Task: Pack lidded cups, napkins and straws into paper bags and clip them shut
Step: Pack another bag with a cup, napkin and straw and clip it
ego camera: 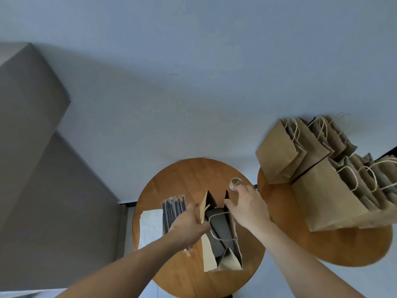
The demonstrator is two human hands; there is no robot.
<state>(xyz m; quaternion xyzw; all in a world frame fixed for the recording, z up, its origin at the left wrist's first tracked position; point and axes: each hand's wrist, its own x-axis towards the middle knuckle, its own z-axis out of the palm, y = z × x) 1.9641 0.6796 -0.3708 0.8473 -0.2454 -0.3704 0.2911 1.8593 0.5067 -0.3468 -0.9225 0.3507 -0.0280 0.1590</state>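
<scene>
Looking at one open bag [223, 252], upright on round surface [182, 181], lower centre of frame. Clamped on its left rim with left grip [189, 224], fingers curled over the edge. Touching right rim with thumb of right grip [249, 205], fingers stretched out behind the bag wall toward clip tub [235, 183] at upper right of that surface; can't tell whether clamped or just resting. Twine handles loose over the mouth, inside dark, contents unreadable. Left of bag: straws [171, 211] in a row, just beside left grip; then napkins [150, 224], white stack, further left. Right of frame: second surface [343, 250] carrying bag stack [322, 190], brown, handles up, leaning together.
</scene>
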